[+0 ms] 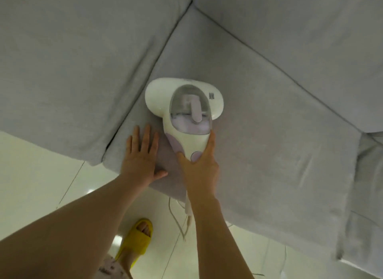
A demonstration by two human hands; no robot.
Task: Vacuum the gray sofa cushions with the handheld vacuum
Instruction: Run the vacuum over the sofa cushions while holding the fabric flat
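A white handheld vacuum [184,110] with a clear dust cup and lilac trim lies flat on the middle gray seat cushion [259,137], close to the seam with the left cushion [68,75]. My right hand [200,164] grips its handle from behind, thumb on the left side and fingers along the right. My left hand [141,154] rests flat on the same cushion just left of the handle, fingers spread and straight. A thin white cord [176,218] hangs from the handle's rear over the cushion's front edge to the floor.
Gray back cushions [290,29] rise behind the seat. Another gray section [366,185] adjoins on the right. Glossy white floor tiles [41,185] lie in front, where my foot in a yellow slipper [135,240] stands.
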